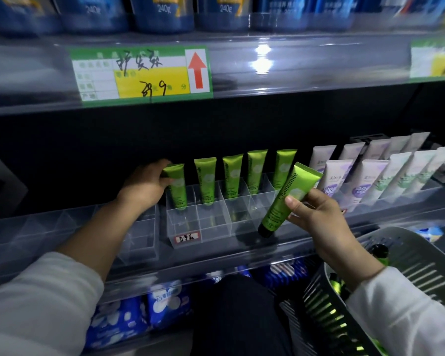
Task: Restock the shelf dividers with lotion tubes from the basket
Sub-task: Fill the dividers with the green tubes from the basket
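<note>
Seating green tubes in the divider

The shelf (pixel 242 250) carries a clear divider (pixel 211 227): 5 tubes in back, front cells bare; the basket (pixel 409 255) sits lower right. The left hand (pixel 145 186) pinches the leftmost tube (pixel 177 187); the right hand (pixel 316 219) grips a tilted tube (pixel 285 201), cap down. Next, likely: stand it in a front cell.

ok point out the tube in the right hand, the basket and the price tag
green Chamomile tube (pixel 296 185), head view, upper body
grey slotted basket (pixel 406 249), head view, far wall
green price tag (pixel 152 83), head view, yellow panel
</note>
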The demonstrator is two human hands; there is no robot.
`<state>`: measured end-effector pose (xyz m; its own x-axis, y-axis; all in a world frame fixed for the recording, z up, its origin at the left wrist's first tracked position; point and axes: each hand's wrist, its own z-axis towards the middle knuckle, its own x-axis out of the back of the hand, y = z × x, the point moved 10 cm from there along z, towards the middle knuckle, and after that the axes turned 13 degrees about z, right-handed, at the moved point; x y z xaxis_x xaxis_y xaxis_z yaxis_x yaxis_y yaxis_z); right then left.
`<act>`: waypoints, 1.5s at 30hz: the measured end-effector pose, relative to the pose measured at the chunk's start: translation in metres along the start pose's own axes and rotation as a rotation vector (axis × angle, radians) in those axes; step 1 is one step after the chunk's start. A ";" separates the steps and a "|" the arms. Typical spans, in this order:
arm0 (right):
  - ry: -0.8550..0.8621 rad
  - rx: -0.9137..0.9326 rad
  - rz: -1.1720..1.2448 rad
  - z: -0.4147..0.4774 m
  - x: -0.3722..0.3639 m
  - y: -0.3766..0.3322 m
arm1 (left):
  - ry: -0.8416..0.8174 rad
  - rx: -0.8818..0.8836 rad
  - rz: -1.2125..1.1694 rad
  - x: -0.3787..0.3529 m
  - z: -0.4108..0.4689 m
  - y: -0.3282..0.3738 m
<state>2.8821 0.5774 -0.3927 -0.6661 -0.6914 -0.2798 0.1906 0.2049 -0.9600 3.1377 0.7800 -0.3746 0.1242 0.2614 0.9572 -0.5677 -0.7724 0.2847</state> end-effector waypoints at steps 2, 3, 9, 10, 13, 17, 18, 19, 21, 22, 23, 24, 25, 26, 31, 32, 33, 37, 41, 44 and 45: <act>-0.006 -0.004 0.006 -0.001 0.001 0.000 | -0.008 0.002 0.002 -0.001 0.000 0.001; -0.009 -0.005 0.010 -0.001 0.001 -0.001 | -0.017 0.004 0.001 -0.001 0.000 0.002; -0.011 0.009 -0.011 -0.003 0.007 -0.005 | 0.161 0.058 0.062 0.023 -0.013 0.001; -0.009 0.012 -0.008 -0.003 0.009 -0.005 | 0.285 0.046 0.089 0.036 -0.023 0.009; -0.011 0.013 -0.005 -0.005 0.014 -0.004 | 0.464 -0.103 0.052 0.050 -0.056 0.054; -0.032 0.005 0.010 -0.011 0.016 -0.002 | 0.152 -0.357 -0.196 0.000 -0.083 0.133; -0.047 0.012 0.005 -0.014 0.016 -0.003 | 0.077 -0.409 -0.224 -0.014 -0.090 0.152; -0.069 0.023 -0.001 -0.016 0.016 -0.005 | 0.018 -0.448 -0.232 -0.028 -0.096 0.170; -0.110 0.045 0.006 -0.022 0.019 -0.010 | -0.050 -0.487 -0.258 -0.048 -0.105 0.196; -0.124 0.053 0.015 -0.025 0.021 -0.013 | -0.060 -0.494 -0.282 -0.054 -0.107 0.205; -0.133 0.059 0.024 -0.027 0.024 -0.016 | -0.054 -0.502 -0.307 -0.056 -0.108 0.214; -0.134 0.065 0.029 -0.029 0.028 -0.018 | -0.048 -0.509 -0.327 -0.058 -0.108 0.221; -0.125 0.075 0.028 -0.029 0.033 -0.020 | -0.043 -0.509 -0.343 -0.060 -0.107 0.227; -0.110 0.087 0.018 -0.030 0.038 -0.022 | -0.049 -0.502 -0.365 -0.063 -0.106 0.232; -0.021 0.134 -0.060 -0.028 0.068 -0.030 | -0.071 -0.459 -0.401 -0.079 -0.099 0.247; -0.004 0.142 -0.079 -0.027 0.074 -0.032 | -0.040 -0.444 -0.373 -0.078 -0.094 0.247; 0.021 0.151 -0.099 -0.027 0.082 -0.033 | 0.001 -0.424 -0.354 -0.074 -0.088 0.248; 0.097 0.152 -0.136 -0.030 0.121 -0.028 | 0.111 -0.264 -0.334 -0.059 -0.052 0.237; 0.182 0.096 -0.120 -0.039 0.165 -0.012 | 0.153 -0.175 -0.296 -0.062 -0.022 0.236; 0.228 0.053 -0.112 -0.047 0.193 0.000 | 0.111 -0.162 -0.229 -0.081 -0.007 0.244; 0.244 0.049 -0.113 -0.049 0.202 0.003 | 0.096 -0.161 -0.202 -0.086 -0.004 0.247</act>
<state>2.7129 0.4720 -0.4524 -0.8379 -0.5197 -0.1668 0.1354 0.0981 -0.9859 2.9833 0.5695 -0.3870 0.1745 0.4603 0.8704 -0.6627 -0.5989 0.4496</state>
